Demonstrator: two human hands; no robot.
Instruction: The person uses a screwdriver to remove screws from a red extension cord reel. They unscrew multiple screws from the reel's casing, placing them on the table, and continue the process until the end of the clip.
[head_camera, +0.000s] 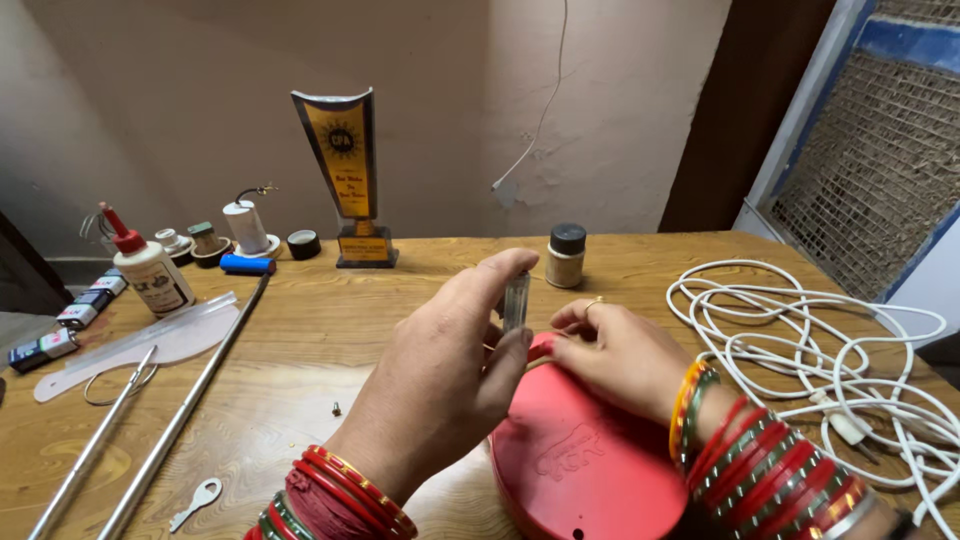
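Hands met at mid-tabletop (330, 330), right over the red case (590, 460). Your left hand (450, 370) was closed on a small clear tube (516, 300), pinched upright between thumb below and fingertips above, held just above the case's far edge. That pinch kept the tube vertical and its lower end close to the case. Your right hand (620, 355) lay flat on the case top, fingers curled at the far rim, holding nothing that showed; it looked to be pinning the case so it wouldn't slide. Whether the fingertips touched the tube, you couldn't tell.

The case sat near the front edge of the tabletop, its near side running off the bottom of the view, so there was little room to pull it toward you.

To your right, a white cable (810, 350) lay in loose loops with its plug (848, 428) near your right wrist; a sweep that way would have snagged it. To your left lay two metal rods (180, 420), scissors (120, 385), a clear plastic strip (140, 345), and a small key (197, 500). A tiny screw (337, 408) sat just beside your left forearm, easy to knock off.

Farther back stood a glue bottle (150, 272), batteries (70, 325), a trophy (350, 170) and a small jar (566, 255). Open wood lay between the jar and your hands.
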